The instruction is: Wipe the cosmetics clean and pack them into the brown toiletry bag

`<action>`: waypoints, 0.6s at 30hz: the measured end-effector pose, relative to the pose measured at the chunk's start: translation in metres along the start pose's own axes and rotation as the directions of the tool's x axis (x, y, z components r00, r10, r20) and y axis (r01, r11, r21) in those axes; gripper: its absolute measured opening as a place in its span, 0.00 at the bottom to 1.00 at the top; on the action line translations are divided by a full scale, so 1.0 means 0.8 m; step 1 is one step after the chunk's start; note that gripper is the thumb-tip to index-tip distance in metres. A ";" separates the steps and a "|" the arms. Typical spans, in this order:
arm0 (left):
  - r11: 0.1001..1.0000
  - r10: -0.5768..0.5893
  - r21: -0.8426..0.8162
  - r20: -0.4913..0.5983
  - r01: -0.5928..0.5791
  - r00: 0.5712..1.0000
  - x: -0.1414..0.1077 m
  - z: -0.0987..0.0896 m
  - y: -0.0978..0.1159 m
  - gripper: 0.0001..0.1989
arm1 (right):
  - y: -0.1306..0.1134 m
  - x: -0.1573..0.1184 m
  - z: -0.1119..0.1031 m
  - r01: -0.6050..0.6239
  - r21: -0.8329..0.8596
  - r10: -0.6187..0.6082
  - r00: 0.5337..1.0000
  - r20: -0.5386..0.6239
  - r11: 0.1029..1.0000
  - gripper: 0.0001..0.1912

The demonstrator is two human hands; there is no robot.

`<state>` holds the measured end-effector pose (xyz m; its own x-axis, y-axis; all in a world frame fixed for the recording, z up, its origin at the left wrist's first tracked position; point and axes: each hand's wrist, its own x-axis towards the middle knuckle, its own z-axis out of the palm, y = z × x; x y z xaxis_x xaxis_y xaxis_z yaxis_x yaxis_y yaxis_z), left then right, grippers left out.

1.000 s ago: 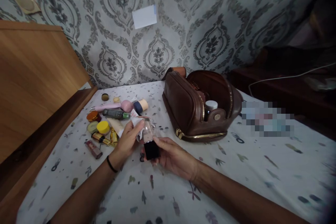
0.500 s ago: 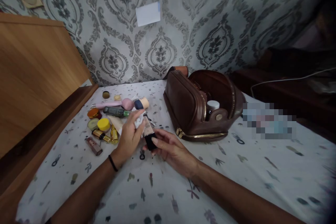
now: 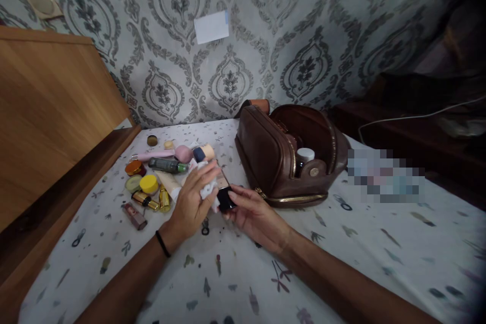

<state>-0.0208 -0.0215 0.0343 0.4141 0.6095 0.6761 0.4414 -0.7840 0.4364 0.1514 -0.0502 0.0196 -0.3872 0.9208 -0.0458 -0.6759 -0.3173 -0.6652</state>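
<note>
My right hand (image 3: pixel 255 215) is closed on the black end of a small rectangular bottle (image 3: pixel 224 180) with a beige, clear-looking body, perhaps liquid foundation. A crumpled white tissue (image 3: pixel 208 190) is held in my left hand (image 3: pixel 193 200), pressed against the bottle's left side; my fingers cover part of both. Left of that hand lie a beige tube (image 3: pixel 167 184), a small gold bottle (image 3: pixel 164 198), a dark bottle with a green neck (image 3: pixel 167 164) and a yellow-lidded jar (image 3: pixel 149 184). To the right stands a brown cosmetic bag (image 3: pixel 266 154), unzipped, with a white-capped jar (image 3: pixel 305 155) inside.
Behind the tube lie a pink brush-like item (image 3: pixel 155 154) and a blue-and-beige container (image 3: pixel 204 152). A brownish box-shaped item (image 3: pixel 134 215) is nearest me on the left. A wooden cabinet (image 3: pixel 53 111) borders the left side; patterned wallpaper rises behind.
My left hand and the tissue have moved right and further over the bottle, covering more of its side. The bottle has shifted slightly right and up in my right hand.
</note>
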 end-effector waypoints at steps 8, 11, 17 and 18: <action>0.617 -0.633 -0.576 0.040 0.536 0.773 0.005 -0.004 -0.016 0.21 | -0.004 -0.008 0.007 -0.042 -0.061 0.046 0.997 0.064 0.997 0.16; 0.337 -0.735 -0.758 0.160 0.558 0.659 0.007 0.006 -0.013 0.25 | -0.006 -0.009 0.007 0.005 -0.073 -0.002 0.999 0.046 0.997 0.21; 0.032 -0.793 -0.871 0.277 0.491 0.542 0.017 0.016 0.006 0.16 | -0.013 -0.011 0.009 0.019 -0.074 -0.010 0.993 0.117 0.997 0.25; 0.005 -0.794 -0.864 0.303 0.504 0.527 0.016 0.018 0.009 0.15 | -0.012 -0.010 0.008 0.050 -0.114 -0.037 0.993 0.115 0.992 0.24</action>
<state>-0.0008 -0.0175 0.0380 0.1091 0.9794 -0.1699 -0.4763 0.2016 0.8559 0.1570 -0.0563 0.0313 -0.4316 0.8998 0.0645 -0.6183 -0.2430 -0.7474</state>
